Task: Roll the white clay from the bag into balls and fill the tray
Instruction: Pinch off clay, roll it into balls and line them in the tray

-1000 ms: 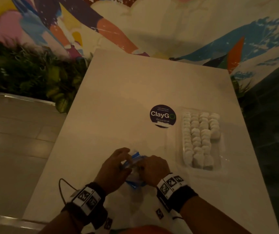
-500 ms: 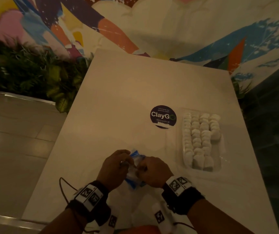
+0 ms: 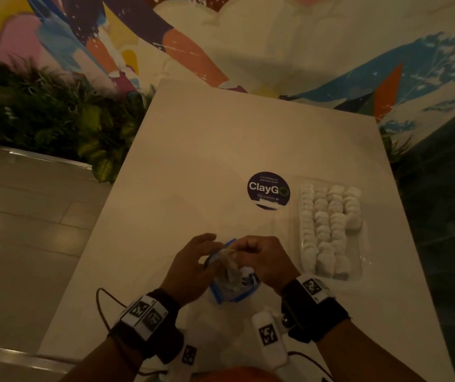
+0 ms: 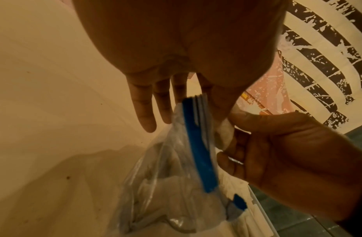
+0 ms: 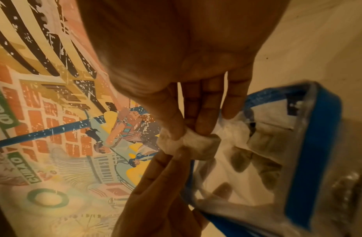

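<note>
Your right hand (image 5: 176,67) has a lump of white clay (image 5: 193,144) pinched between thumb and first two fingers, right at the mouth of the bag (image 3: 230,279). The lump looks to have a strand running back to the clay in the bag, so I can't tell if it's fully torn free.

Your left hand (image 3: 190,268) pinches the bag's top edge by the blue zip strip (image 4: 198,144). In the left wrist view its other three fingers (image 4: 143,109) hang straight and hold nothing. The bag hangs between both hands, just above the near edge of the table (image 3: 220,139).

Handling, as I judge it:
- Clay looks soft and light, and it dents under your fingertips. Hold it gently or you flatten it before rolling.
- It likely sticks a bit to skin and to the film. To detach it, twist rather than yank.
- The bag is thin, limp and slippery. The zip strip is the only stiff part, so keep the left-hand grip there.
- Take the lump by its bulk, not the thin tail, which looks likely to tear.

The tray (image 3: 358,267) sits on the table to your right, well apart from the bag. Its rows of clay balls (image 3: 328,224) look nearly full, with bare space in the far-right row near you.

The round ClayGo sticker (image 3: 268,190) sits just left of the tray.
</note>
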Available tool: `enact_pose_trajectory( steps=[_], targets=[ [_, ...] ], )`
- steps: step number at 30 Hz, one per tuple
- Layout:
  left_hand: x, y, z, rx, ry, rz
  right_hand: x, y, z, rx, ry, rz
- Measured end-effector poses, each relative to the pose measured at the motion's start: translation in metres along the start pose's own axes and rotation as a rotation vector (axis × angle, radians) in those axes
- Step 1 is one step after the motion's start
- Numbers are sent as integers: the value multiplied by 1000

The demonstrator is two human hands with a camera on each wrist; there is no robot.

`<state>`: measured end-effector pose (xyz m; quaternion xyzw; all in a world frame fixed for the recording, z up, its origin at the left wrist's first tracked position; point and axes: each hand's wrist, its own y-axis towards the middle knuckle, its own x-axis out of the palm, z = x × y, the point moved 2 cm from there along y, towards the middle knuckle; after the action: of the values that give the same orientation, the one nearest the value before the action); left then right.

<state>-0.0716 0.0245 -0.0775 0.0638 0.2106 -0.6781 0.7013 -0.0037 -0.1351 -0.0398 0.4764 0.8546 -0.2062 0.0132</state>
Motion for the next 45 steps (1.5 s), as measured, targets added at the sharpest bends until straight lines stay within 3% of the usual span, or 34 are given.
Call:
enact_pose_trajectory(
  steps=[3,8,10,13,17,22,25,27,30,38,45],
  targets=[
    [-2,0,-1,29,36,100,1,0,-5,-22,0,-15],
    [-4,0,-4,-14,55,170,-3,1,6,4,-181,91],
    [-3,1,-5,-47,55,191,0,-1,7,-17,-394,50],
    [-1,2,-5,-65,31,207,14,-3,12,-26,-812,-141],
    [2,0,-1,-19,54,177,30,0,23,33,-1014,-138],
    [-3,-9,10,164,157,236,42,6,34,74,-1034,-111],
    [-4,-14,17,219,83,229,38,10,36,121,-1023,-98],
    [0,-13,20,184,9,156,34,11,36,129,-1011,-127],
    [4,-10,15,127,97,109,27,12,32,100,-988,-186],
    [0,-4,9,-34,288,135,4,12,25,95,-655,-101],
    [-1,-4,3,-69,286,135,-6,7,26,220,-253,-27]
  ],
)
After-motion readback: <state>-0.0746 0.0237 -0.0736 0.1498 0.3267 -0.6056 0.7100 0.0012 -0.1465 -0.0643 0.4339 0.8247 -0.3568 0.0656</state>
